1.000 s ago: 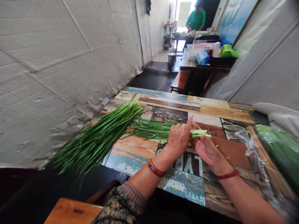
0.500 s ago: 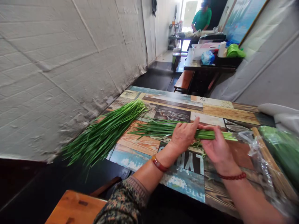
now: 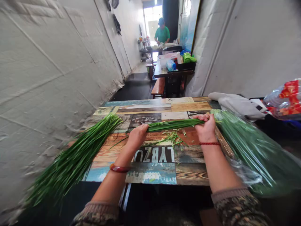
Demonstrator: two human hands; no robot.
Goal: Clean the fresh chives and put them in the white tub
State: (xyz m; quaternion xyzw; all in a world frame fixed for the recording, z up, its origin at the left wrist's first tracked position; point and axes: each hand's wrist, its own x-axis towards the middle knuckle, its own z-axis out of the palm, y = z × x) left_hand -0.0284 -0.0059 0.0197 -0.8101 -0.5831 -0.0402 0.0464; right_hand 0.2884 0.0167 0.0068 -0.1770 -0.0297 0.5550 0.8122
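A narrow room is lined with pale walls (image 3: 54, 84), and at its far end a person in a green top (image 3: 162, 34) is seen. In the foreground, a desk (image 3: 190, 153) is covered with a patchwork wood-look print. Above it, a slim bunch of green stalks (image 3: 171, 124) is stretched roughly level between two hands. One end is gripped in the closed left hand (image 3: 138, 135); the other is clasped by the curled fingers of the right hand (image 3: 206, 128), past which short tips are left protruding. Loose trimmings (image 3: 173, 137) are scattered on the desk just below the bunch. To the left, a larger heap of long green leaves (image 3: 77, 157) is laid partly over the desk's edge. Beside the right forearm, more greens are enclosed in a clear plastic bag (image 3: 249, 150).
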